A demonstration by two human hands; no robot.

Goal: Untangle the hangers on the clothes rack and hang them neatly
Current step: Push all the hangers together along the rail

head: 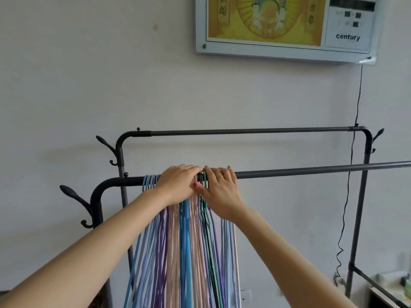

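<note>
Head view, items as seen. 1 dark grey clothes rack (311,172) is set against a pale wall, with 2 horizontal rails: a near rail and a far rail (244,131). 4 curved side hooks are counted, 2 at the left ends and 2 at the right end of the far rail. 1 dense bundle of thin hangers (184,252) is hung on the left part of the near rail, strands in light blue, purple, pink, bright blue, green and dark; a count of single hangers cannot be made, as they are packed together and overlap.

2 hands are raised to the near rail. The left hand (178,185) is laid over the hanger tops, fingers curled down around them, closed on the bundle. The right hand (220,187) is placed just beside it, touching it, fingers draped over the rail and hanger hooks, thumb pressed against the strands; 1 ring is worn. Whether it grips cannot be told.

1 framed wall panel (284,30) is mounted above, with 1 black cord (353,141) hanging from it.
</note>
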